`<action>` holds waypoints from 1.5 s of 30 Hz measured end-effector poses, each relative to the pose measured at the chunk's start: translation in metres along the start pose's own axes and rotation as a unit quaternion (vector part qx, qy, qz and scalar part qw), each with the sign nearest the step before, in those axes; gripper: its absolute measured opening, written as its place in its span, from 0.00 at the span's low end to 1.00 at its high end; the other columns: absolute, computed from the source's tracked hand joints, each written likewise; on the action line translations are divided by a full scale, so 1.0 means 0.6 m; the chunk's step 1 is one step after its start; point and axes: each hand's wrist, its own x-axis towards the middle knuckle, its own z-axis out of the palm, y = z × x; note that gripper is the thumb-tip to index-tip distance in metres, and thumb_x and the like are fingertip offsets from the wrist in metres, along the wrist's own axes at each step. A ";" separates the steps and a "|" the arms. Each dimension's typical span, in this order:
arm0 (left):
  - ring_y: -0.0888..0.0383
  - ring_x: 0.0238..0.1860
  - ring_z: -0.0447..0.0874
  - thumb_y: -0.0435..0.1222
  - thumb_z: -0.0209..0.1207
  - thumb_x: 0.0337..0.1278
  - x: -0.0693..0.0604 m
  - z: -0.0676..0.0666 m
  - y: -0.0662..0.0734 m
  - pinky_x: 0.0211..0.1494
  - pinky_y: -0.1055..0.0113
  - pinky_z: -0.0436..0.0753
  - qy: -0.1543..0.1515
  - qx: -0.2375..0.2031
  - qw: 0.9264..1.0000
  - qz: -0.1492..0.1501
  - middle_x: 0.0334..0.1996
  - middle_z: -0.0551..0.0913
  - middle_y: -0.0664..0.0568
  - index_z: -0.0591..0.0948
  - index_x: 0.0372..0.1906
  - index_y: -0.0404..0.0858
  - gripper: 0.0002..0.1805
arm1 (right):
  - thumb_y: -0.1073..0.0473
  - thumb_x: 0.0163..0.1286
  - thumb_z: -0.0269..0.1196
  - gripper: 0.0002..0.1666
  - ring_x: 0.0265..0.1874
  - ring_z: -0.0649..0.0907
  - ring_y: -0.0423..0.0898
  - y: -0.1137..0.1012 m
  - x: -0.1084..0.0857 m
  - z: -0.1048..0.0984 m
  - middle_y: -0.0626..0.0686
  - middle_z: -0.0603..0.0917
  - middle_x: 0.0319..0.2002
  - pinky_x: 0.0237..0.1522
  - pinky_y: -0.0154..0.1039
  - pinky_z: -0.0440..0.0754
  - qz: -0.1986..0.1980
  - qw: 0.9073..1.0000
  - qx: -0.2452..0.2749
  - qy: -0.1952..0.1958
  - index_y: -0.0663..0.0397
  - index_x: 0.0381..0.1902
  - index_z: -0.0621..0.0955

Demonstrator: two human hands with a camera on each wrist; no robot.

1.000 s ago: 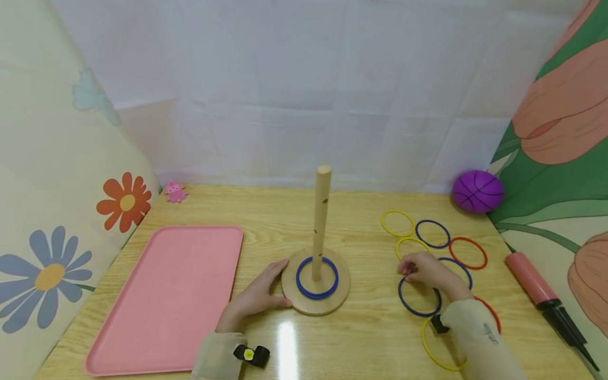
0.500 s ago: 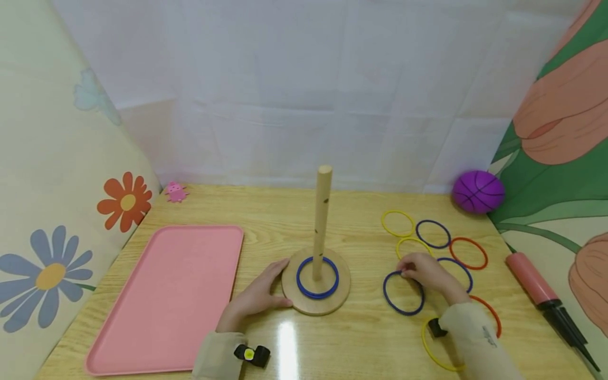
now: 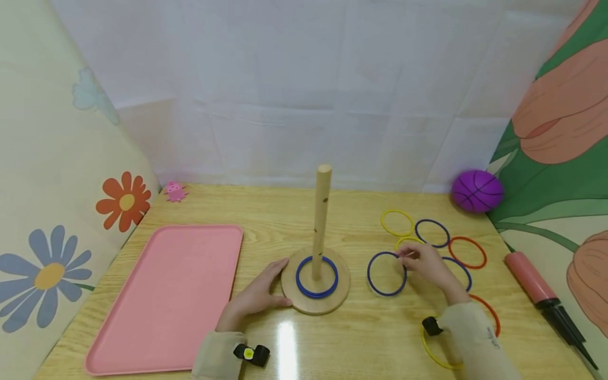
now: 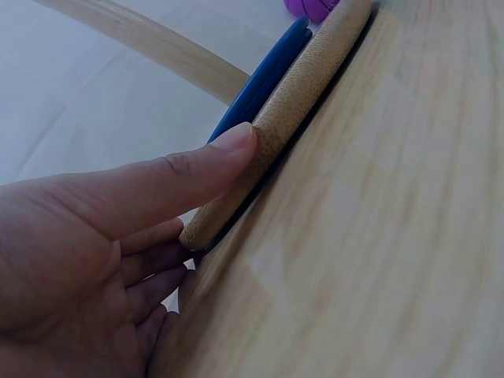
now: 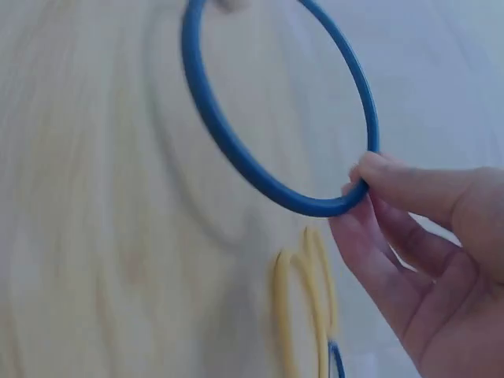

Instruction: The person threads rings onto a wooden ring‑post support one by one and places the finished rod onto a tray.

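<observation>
In the head view a wooden post (image 3: 321,211) stands upright on a round wooden base (image 3: 342,287). Blue rings (image 3: 317,296) lie stacked around the post's foot. My left hand (image 3: 256,295) grips the left rim of the base; the left wrist view shows the thumb (image 4: 213,153) on its edge and the other fingers beside and below it. Thumb and fingertips of my right hand (image 3: 429,269) pinch another blue ring (image 5: 311,207) by its edge. That ring is raised off the table, tilted, to the right of the base and apart from it.
Yellow rings (image 3: 424,345), red rings (image 3: 497,323) and blue rings (image 3: 469,278) lie on the table at right, some partly behind my right hand and sleeve. A pink tray (image 3: 166,295) lies at left. A purple ball (image 3: 477,191), pump (image 3: 532,279) and pink toy (image 3: 176,191) sit near the edges.
My right hand has lifted the blue ring off the table and moved it left and slightly away from me. The left hand stays on the base.
</observation>
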 end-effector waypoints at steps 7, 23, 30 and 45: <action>0.36 0.75 0.51 0.41 0.73 0.45 0.000 0.000 -0.001 0.77 0.41 0.53 0.000 0.005 1.000 -0.002 0.74 0.56 0.34 0.56 0.75 0.32 0.54 | 0.65 0.68 0.62 0.17 0.35 0.82 0.34 -0.050 0.003 -0.006 0.61 0.85 0.41 0.41 0.34 0.88 0.065 0.990 0.124 0.033 0.73 0.51 0.78; 0.36 0.75 0.51 0.41 0.73 0.45 0.001 0.001 -0.001 0.77 0.41 0.53 -0.001 0.007 1.000 -0.005 0.74 0.56 0.34 0.55 0.75 0.32 0.54 | 0.66 0.68 0.61 0.13 0.34 0.84 0.34 -0.180 -0.011 -0.029 0.39 0.85 0.32 0.38 0.29 0.86 0.041 0.906 0.413 0.080 0.40 0.33 0.85; 0.36 0.75 0.51 0.42 0.73 0.45 0.000 0.001 -0.001 0.77 0.41 0.53 0.001 0.011 1.000 -0.005 0.74 0.56 0.35 0.56 0.75 0.32 0.54 | 0.71 0.70 0.55 0.18 0.33 0.85 0.36 -0.247 -0.020 -0.039 0.43 0.86 0.32 0.39 0.30 0.85 -0.015 0.845 0.532 0.052 0.45 0.33 0.86; 0.37 0.75 0.51 0.42 0.73 0.45 0.000 0.002 0.000 0.77 0.41 0.53 0.000 0.009 1.000 -0.003 0.74 0.56 0.35 0.56 0.75 0.32 0.54 | 0.76 0.69 0.51 0.24 0.30 0.85 0.36 -0.343 0.003 -0.013 0.44 0.87 0.29 0.34 0.27 0.85 -0.039 0.814 0.576 0.066 0.46 0.30 0.87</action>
